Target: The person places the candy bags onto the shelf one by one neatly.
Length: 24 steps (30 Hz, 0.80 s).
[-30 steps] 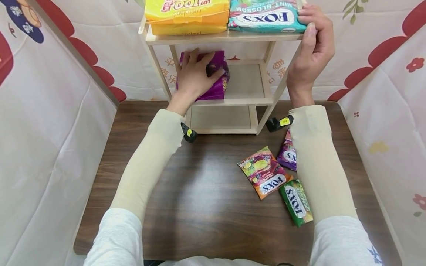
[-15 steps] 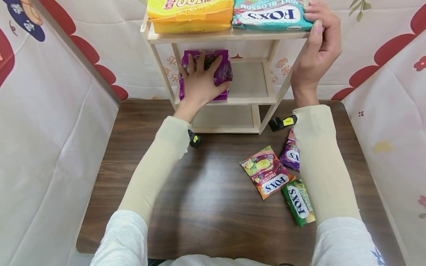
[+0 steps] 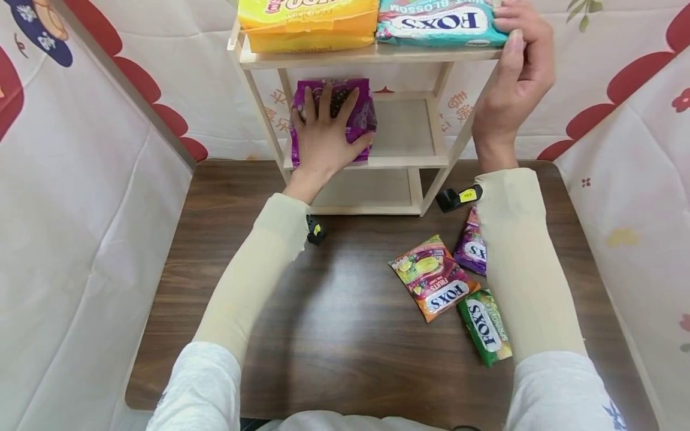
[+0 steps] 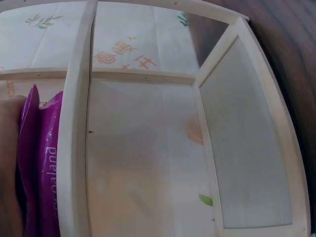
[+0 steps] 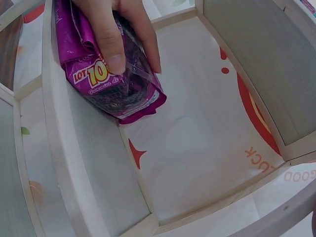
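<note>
The left hand (image 3: 327, 134) lies with its grip spread wide, fingers splayed over the front of a purple bag (image 5: 131, 91), which sits at the left end of the wooden rack's (image 3: 412, 162) middle shelf. The right hand (image 3: 511, 90) has its grip curled round the rack's upper right corner, just beside a teal bag (image 3: 439, 23); a yellow bag (image 3: 312, 29) shares that top shelf. Three smaller candy packets (image 3: 431, 278) lie on the surface (image 3: 334, 353), one partly behind the right sleeve (image 3: 525, 263).
</note>
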### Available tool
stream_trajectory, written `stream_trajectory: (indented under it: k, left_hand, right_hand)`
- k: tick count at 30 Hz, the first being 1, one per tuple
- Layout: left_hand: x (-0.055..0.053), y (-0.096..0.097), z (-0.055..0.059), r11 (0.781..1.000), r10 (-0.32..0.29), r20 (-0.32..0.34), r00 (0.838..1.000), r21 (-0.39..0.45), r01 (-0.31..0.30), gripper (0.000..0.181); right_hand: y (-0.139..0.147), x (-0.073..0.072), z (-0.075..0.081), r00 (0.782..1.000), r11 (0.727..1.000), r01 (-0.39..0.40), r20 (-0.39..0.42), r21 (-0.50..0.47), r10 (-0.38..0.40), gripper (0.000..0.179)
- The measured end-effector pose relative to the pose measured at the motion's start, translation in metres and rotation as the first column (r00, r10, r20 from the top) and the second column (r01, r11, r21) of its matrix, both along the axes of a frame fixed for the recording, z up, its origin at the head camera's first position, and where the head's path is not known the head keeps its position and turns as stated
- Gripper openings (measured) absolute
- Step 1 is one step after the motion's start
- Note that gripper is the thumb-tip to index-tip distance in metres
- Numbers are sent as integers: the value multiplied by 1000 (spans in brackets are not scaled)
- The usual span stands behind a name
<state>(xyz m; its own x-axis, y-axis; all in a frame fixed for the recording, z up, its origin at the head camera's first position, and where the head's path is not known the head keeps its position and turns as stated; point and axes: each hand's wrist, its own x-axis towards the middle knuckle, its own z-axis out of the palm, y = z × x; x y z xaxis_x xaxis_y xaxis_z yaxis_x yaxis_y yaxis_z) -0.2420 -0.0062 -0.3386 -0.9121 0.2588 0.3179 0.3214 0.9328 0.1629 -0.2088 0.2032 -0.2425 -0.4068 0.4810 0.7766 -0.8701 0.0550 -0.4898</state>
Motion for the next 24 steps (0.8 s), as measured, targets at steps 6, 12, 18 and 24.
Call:
stream_trajectory:
  k: [6,12,18,24]
  left_hand:
    - [2,-1,2,999,6,-38,999,36,-4,74]
    - [22,4,-2,987,-71,-229,971,123,102,53]
    - [28,20,13,969,-245,-286,926,-68,236,39]
    - [18,27,24,962,-216,-49,975,-180,204,38]
  right_hand:
    - [-2,-2,-3,1000,1000,19,-6,23,-18,33]
    - [-1,1,-5,999,999,33,-26,43,-32,32]
    - [2,1,-1,999,999,29,-28,37,-28,32]
    - [3,2,1,999,998,30,-26,51,-29,32]
